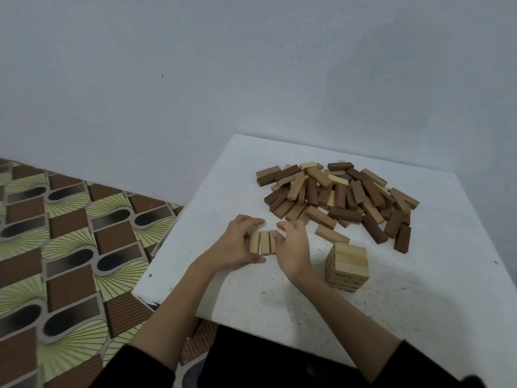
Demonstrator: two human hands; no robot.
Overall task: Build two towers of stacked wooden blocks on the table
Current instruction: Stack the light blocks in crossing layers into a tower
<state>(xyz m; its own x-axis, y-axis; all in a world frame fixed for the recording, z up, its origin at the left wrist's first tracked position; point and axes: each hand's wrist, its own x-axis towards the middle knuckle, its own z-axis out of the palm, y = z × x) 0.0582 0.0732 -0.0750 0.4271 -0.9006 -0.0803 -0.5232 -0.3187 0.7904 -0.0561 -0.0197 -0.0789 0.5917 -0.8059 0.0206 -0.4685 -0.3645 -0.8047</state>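
While left hand (237,242) and right hand (291,245) pinch the three-block row (263,242) between curled fingers, square ends flush before adding the crosswise layer.

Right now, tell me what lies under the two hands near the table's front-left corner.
A row of pale blocks lies side by side on the white table, between the left hand and right hand. Three show; any further ones are covered by the right hand.
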